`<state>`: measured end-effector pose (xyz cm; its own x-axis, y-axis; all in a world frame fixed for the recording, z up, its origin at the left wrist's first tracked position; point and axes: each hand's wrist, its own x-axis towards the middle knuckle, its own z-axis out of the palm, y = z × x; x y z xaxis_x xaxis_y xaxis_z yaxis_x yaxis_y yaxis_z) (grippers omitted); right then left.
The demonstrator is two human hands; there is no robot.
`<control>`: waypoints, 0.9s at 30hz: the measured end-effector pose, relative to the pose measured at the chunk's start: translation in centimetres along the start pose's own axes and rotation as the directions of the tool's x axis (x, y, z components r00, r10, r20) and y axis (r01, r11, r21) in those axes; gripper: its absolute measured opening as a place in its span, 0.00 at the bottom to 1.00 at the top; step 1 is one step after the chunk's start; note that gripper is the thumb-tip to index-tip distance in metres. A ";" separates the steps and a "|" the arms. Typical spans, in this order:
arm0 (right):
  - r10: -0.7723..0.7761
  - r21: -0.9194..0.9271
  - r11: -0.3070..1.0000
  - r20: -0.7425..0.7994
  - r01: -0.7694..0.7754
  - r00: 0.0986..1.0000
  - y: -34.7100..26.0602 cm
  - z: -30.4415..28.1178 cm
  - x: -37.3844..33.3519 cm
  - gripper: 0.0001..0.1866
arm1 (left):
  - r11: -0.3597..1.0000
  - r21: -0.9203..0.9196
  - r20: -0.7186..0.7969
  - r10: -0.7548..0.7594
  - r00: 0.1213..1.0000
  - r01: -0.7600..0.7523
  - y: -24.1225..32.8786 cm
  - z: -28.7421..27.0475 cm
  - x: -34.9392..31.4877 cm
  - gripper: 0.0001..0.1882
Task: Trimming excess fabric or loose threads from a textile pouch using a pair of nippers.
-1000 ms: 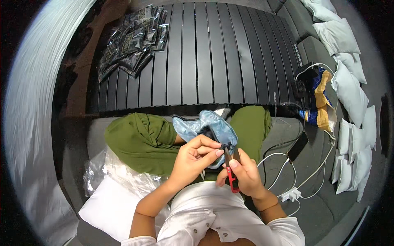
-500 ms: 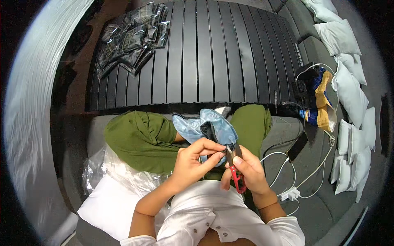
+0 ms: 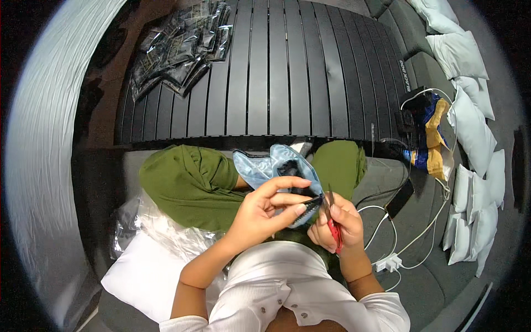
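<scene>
A light-blue satiny cloth piece (image 3: 255, 169) with black edging lies across my lap, between the green trouser legs. My left hand (image 3: 263, 213) pinches its black edge (image 3: 308, 204) between thumb and fingers, holding it up. In my right hand (image 3: 347, 226) is a pair of thread snips (image 3: 335, 232) with red handles and dark blades. The blades point up, close beside the right end of the black edge. Whether they touch it I cannot tell. Part of the cloth is hidden behind my left fingers.
Ahead stands a black slatted table (image 3: 276, 83) with a pile of clear-wrapped black packets (image 3: 182, 52). On the right are a phone (image 3: 400, 198), white cables, a plug adapter (image 3: 389, 263) and a blue-and-yellow bag (image 3: 436, 133). A white pillow (image 3: 141, 279) and clear plastic (image 3: 166, 224) lie left.
My right hand has shifted slightly right, drawing the snips away from the black edge, their blades now more upright. My left fingers have spread a little and show more of the edging.
</scene>
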<state>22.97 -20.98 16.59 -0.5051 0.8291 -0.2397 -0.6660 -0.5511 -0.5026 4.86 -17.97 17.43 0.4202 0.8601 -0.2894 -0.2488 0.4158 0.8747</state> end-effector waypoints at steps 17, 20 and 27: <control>0.345 0.199 0.913 0.093 -0.357 0.934 0.4 -0.9 0.5 0.32 | 1.000 -0.029 0.113 0.002 0.994 0.001 -2.4 -1.1 1.5 0.09; 0.360 0.288 0.877 0.134 -0.384 0.923 0.6 -0.5 0.6 0.31 | 0.999 0.044 0.098 0.028 0.995 -0.032 -2.1 -0.9 1.1 0.09; 0.395 0.562 0.741 0.079 -0.368 0.915 1.2 0.5 1.0 0.29 | 1.000 0.022 -0.050 -0.017 0.999 0.018 -2.3 -0.8 1.2 0.08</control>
<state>21.42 -20.85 16.20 -0.7690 0.5335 -0.3522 -0.6156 -0.7666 0.1829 5.23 -17.64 14.71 0.3798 0.8668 -0.3231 -0.2225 0.4246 0.8776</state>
